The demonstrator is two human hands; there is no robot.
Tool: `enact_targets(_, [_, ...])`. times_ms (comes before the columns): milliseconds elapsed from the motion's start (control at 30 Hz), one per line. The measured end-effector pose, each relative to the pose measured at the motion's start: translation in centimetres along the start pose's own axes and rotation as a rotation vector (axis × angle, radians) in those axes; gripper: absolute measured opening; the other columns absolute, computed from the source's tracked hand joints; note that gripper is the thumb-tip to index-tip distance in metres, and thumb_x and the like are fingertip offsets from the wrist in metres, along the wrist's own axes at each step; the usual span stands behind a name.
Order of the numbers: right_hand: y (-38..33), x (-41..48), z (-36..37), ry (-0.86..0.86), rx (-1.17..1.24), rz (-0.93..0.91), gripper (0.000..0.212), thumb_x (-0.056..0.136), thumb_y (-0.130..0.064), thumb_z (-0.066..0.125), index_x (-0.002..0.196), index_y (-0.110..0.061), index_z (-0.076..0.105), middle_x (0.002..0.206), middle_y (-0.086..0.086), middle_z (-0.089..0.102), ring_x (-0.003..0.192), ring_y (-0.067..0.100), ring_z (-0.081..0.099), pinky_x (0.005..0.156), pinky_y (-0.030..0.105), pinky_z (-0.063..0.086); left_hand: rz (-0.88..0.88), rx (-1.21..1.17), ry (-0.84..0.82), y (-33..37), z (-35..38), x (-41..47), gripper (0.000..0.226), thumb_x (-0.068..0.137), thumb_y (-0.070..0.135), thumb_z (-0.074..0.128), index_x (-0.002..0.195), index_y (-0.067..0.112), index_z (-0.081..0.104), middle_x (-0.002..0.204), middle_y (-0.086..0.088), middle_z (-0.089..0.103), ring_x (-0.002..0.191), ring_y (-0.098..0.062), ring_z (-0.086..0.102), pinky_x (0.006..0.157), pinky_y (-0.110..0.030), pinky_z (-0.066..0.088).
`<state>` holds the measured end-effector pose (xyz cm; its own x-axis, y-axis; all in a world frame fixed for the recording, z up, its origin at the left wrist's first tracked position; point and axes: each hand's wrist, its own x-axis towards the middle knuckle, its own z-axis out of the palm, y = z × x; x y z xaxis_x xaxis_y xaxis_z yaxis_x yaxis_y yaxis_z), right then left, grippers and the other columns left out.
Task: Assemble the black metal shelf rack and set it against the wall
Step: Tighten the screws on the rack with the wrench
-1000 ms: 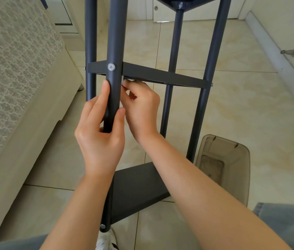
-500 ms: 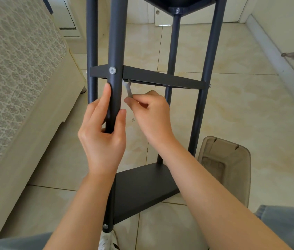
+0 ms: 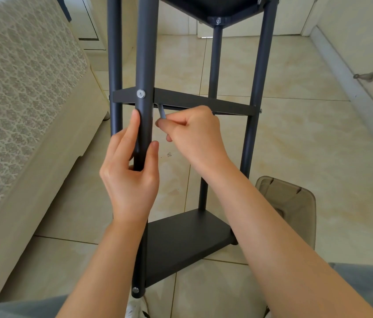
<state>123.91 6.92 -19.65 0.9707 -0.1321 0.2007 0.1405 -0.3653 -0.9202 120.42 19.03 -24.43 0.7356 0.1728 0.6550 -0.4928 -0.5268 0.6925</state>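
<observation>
Two hands are on the rack [image 3: 260, 72], which stands upright on the tiled floor [image 3: 295, 138], well apart from the wall [image 3: 364, 31] on the right. The left hand [image 3: 132, 175] is wrapped round the near post [image 3: 145, 53], thumb and fingers curled on it. Just above that grip sits a silver bolt [image 3: 141, 94], where the middle shelf [image 3: 203, 103] meets the post. Right of the grip, the right hand [image 3: 194, 136] pinches a small metal key [image 3: 162, 112], whose upper end goes up under the shelf edge. Whether it is seated in a fastener is hidden.

The likely trouble is the key slipping. It is short and held only at the fingertips, so a skewed turn could pop it out or round the socket. If the left grip slackens, the turning force could twist or tip the tall frame towards the bin [image 3: 295, 203] below and to the right.
</observation>
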Motion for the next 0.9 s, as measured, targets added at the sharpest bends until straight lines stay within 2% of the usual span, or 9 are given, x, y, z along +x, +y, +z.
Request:
enact_targets(133, [0.3, 0.1, 0.4, 0.025, -0.011, -0.023, 0.032, 0.091, -0.018, 0.066, 0.065, 0.0, 0.072, 0.06, 0.015, 0.065, 0.06, 0.026, 0.058, 0.062, 0.022, 0.042, 0.01, -0.003, -0.004, 0.1, 0.0, 0.0, 0.056, 0.092, 0.007, 0.067, 0.145, 0.012, 0.05, 0.092, 0.021, 0.045, 0.074, -0.001, 0.052, 0.071, -0.007, 0.04])
enact_targets(267, [0.7, -0.1, 1.2, 0.056, -0.001, -0.075, 0.019, 0.093, -0.02, 0.067, 0.083, -0.01, 0.08, 0.068, 0.002, 0.072, 0.065, 0.009, 0.064, 0.065, 0.01, 0.043, 0.018, -0.002, -0.009, 0.1, 0.0, 0.0, 0.057, 0.092, 0.005, 0.067, 0.145, 0.012, 0.048, 0.093, 0.017, 0.046, 0.077, 0.004, 0.053, 0.075, -0.006, 0.04])
enact_targets(333, [1.2, -0.1, 1.5, 0.082, 0.018, -0.119, 0.017, 0.092, -0.019, 0.068, 0.086, -0.009, 0.08, 0.069, 0.002, 0.071, 0.065, 0.011, 0.064, 0.066, 0.015, 0.047, 0.015, 0.0, -0.008, 0.2, -0.1, 0.0, 0.057, 0.093, 0.006, 0.067, 0.146, 0.014, 0.047, 0.094, 0.012, 0.049, 0.077, 0.002, 0.053, 0.074, -0.008, 0.041])
enact_targets(400, [1.7, 0.1, 2.0, 0.128, 0.046, -0.169, 0.017, 0.091, -0.017, 0.069, 0.083, -0.007, 0.079, 0.065, 0.004, 0.069, 0.063, 0.018, 0.063, 0.065, 0.026, 0.049, 0.015, -0.002, -0.009, 0.2, -0.2, 0.0, 0.058, 0.093, 0.006, 0.066, 0.145, 0.018, 0.046, 0.096, 0.007, 0.051, 0.077, -0.001, 0.054, 0.073, -0.01, 0.042])
enact_targets(567, [2.9, 0.4, 3.9, 0.269, 0.065, -0.243, 0.017, 0.089, -0.012, 0.07, 0.076, -0.002, 0.075, 0.061, 0.009, 0.063, 0.058, 0.024, 0.056, 0.06, 0.041, 0.048, 0.022, -0.001, -0.013, 0.2, -0.1, -0.2, 0.058, 0.094, 0.007, 0.066, 0.145, 0.02, 0.044, 0.098, 0.004, 0.054, 0.078, -0.006, 0.056, 0.072, -0.013, 0.045])
enact_targets(733, [3.2, 0.9, 5.1, 0.297, 0.185, -0.2, 0.025, 0.093, -0.012, 0.066, 0.072, -0.001, 0.07, 0.06, 0.01, 0.06, 0.058, 0.023, 0.052, 0.06, 0.044, 0.046, 0.033, -0.001, -0.009, -0.1, 0.0, -0.1, 0.057, 0.094, 0.008, 0.066, 0.145, 0.021, 0.045, 0.103, 0.003, 0.056, 0.082, -0.002, 0.056, 0.076, -0.014, 0.047])
enact_targets(900, [3.2, 1.0, 4.9, 0.279, 0.231, -0.168, 0.027, 0.095, -0.013, 0.064, 0.074, 0.002, 0.071, 0.063, 0.012, 0.064, 0.06, 0.027, 0.055, 0.062, 0.045, 0.048, 0.046, 0.009, -0.011, -0.2, 0.2, -0.2, 0.058, 0.093, 0.007, 0.066, 0.145, 0.021, 0.045, 0.101, 0.004, 0.054, 0.082, 0.003, 0.054, 0.075, -0.008, 0.042])
